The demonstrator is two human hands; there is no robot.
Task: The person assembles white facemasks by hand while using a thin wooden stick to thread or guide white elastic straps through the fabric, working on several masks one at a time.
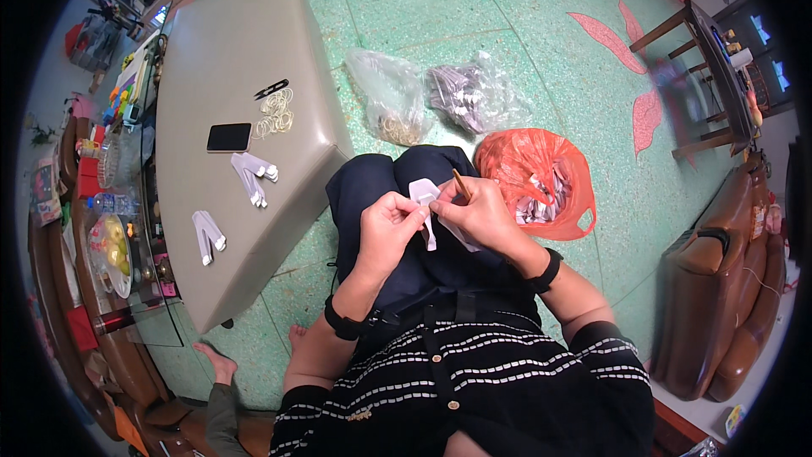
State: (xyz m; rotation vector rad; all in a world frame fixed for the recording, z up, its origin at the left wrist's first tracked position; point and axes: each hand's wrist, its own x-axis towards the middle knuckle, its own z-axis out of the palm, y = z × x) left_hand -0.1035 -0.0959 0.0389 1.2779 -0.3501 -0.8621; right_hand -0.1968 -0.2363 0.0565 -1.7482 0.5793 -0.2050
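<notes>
Over my lap, my left hand (391,222) and my right hand (479,214) together hold a small white fabric piece (425,200), shaped like a tiny sock or sleeve. The left fingers pinch its left edge. My right hand also grips a thin brown stick (461,185) that points up and away from the piece. Both wrists wear black bands. My knees are covered by dark blue cloth (372,186).
A grey padded bench (228,59) at left carries a black phone (228,137), rubber bands (276,114), small black snips (271,89) and two bundles of white pieces (254,174) (208,235). On the green floor lie two clear bags (389,93) (478,95) and an orange bag (537,182). A brown sofa (727,279) stands right.
</notes>
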